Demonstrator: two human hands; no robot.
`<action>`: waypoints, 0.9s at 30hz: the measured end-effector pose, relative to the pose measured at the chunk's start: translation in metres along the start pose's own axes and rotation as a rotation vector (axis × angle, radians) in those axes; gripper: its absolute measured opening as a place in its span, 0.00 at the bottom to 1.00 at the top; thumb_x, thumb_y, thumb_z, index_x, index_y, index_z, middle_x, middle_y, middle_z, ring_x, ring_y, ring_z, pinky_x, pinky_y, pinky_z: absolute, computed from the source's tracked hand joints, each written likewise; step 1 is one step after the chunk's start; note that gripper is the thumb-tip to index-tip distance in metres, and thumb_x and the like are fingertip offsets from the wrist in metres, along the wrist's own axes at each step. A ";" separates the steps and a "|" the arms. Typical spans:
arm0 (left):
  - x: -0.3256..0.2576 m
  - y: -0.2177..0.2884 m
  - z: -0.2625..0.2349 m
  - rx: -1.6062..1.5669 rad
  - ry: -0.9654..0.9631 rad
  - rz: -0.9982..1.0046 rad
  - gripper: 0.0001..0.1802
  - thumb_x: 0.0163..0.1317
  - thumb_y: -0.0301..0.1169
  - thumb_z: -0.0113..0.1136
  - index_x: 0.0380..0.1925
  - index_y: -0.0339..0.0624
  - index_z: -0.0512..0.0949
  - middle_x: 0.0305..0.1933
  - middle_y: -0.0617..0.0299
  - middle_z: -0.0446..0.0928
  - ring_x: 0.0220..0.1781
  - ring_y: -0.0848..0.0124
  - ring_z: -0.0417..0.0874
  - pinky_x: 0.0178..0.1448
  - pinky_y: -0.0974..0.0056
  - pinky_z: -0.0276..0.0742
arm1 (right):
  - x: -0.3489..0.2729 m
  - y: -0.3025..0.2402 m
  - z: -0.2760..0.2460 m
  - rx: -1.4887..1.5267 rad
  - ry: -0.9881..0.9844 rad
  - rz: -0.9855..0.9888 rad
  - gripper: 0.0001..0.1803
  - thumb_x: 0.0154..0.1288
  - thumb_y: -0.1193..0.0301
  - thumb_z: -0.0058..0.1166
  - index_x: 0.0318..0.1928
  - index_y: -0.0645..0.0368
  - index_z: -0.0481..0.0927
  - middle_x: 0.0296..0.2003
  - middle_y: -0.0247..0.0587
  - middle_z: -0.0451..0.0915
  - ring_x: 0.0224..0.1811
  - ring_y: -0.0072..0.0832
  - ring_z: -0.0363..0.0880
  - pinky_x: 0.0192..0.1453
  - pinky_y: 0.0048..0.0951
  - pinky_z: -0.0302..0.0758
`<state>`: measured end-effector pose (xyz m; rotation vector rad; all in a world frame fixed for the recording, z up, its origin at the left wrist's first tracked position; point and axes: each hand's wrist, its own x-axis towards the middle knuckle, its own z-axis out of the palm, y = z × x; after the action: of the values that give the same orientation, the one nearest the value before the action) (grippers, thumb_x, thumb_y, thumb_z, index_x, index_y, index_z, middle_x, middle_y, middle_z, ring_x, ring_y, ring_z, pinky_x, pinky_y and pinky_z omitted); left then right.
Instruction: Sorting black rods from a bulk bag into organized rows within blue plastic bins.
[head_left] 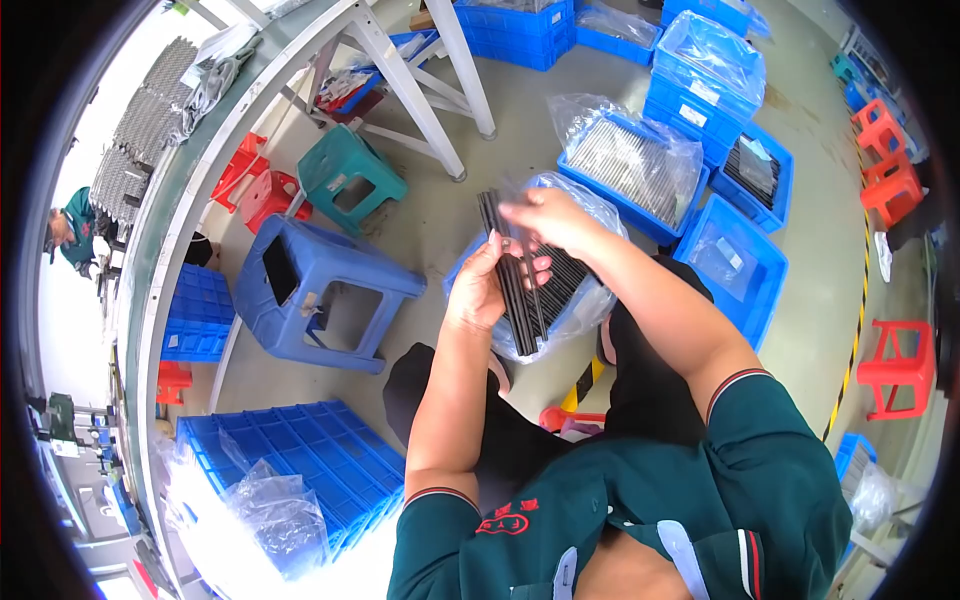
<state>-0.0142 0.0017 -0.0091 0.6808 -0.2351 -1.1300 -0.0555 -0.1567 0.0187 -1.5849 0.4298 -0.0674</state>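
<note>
A bundle of thin, dark rods (522, 325) rests in my left hand (478, 290), whose fingers are wrapped round it. The rods stand slanted, their upper ends rising past my thumb. By those upper ends is my right hand (562, 220), its fingers smeared by motion; whether it grips a rod, I cannot tell. Below both hands sits a crate lined with clear plastic (590, 315), in which many more dark rods (568, 285) lie side by side. My hands and the bundle hide part of it.
A blue stool (300, 300) and a green stool (350, 175) stand left, beside a long workbench (185, 215). Blue crates (735, 260) are grouped at the right, one with silvery rods (640, 165). Stacked blue crates (300, 455) are near left. Another person (75, 230) is far left.
</note>
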 end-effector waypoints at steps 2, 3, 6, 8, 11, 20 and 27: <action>-0.002 0.000 0.001 -0.036 0.000 -0.017 0.19 0.62 0.47 0.53 0.29 0.40 0.73 0.42 0.55 0.74 0.43 0.55 0.77 0.49 0.49 0.76 | -0.005 0.000 0.004 -0.293 -0.034 -0.051 0.19 0.61 0.57 0.53 0.28 0.63 0.79 0.18 0.36 0.78 0.19 0.23 0.77 0.25 0.25 0.71; -0.002 -0.001 0.001 -0.051 0.036 0.009 0.18 0.62 0.44 0.54 0.31 0.39 0.74 0.36 0.57 0.75 0.35 0.59 0.79 0.40 0.52 0.78 | -0.004 -0.001 0.006 -0.402 -0.026 -0.030 0.20 0.60 0.55 0.53 0.29 0.62 0.79 0.19 0.37 0.79 0.20 0.25 0.78 0.28 0.26 0.72; -0.001 0.001 0.001 -0.162 -0.004 -0.028 0.18 0.62 0.45 0.54 0.31 0.40 0.74 0.31 0.61 0.72 0.27 0.68 0.72 0.32 0.60 0.72 | -0.003 0.003 0.010 -0.231 -0.096 -0.043 0.20 0.61 0.55 0.51 0.29 0.62 0.79 0.19 0.40 0.78 0.22 0.27 0.79 0.29 0.28 0.73; -0.001 0.003 -0.001 -0.151 0.019 -0.002 0.18 0.63 0.46 0.53 0.30 0.40 0.73 0.30 0.62 0.71 0.26 0.69 0.70 0.31 0.62 0.70 | 0.001 0.006 0.012 -0.317 -0.049 -0.068 0.19 0.63 0.58 0.50 0.30 0.63 0.79 0.20 0.41 0.78 0.23 0.28 0.79 0.30 0.28 0.72; -0.001 0.009 -0.007 -0.128 0.115 0.064 0.18 0.64 0.46 0.51 0.29 0.41 0.71 0.29 0.63 0.68 0.25 0.71 0.66 0.29 0.64 0.66 | 0.002 0.009 0.009 -0.319 -0.038 -0.152 0.16 0.65 0.62 0.46 0.34 0.64 0.78 0.22 0.41 0.78 0.24 0.29 0.78 0.31 0.28 0.72; -0.001 0.030 -0.021 -0.172 0.404 0.368 0.16 0.65 0.44 0.51 0.32 0.41 0.72 0.26 0.66 0.66 0.25 0.73 0.65 0.29 0.65 0.66 | -0.032 -0.011 0.014 0.195 -0.423 0.090 0.30 0.66 0.78 0.40 0.68 0.57 0.50 0.28 0.44 0.75 0.20 0.24 0.74 0.20 0.23 0.73; 0.000 0.024 -0.011 -0.088 0.411 0.353 0.18 0.64 0.45 0.53 0.33 0.39 0.73 0.24 0.64 0.67 0.24 0.72 0.67 0.28 0.65 0.68 | -0.038 -0.020 0.021 0.146 -0.387 0.073 0.32 0.63 0.81 0.40 0.67 0.56 0.50 0.26 0.44 0.74 0.17 0.25 0.74 0.15 0.22 0.71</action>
<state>0.0090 0.0122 -0.0028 0.7439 0.0455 -0.6416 -0.0794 -0.1251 0.0453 -1.3968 0.1746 0.2555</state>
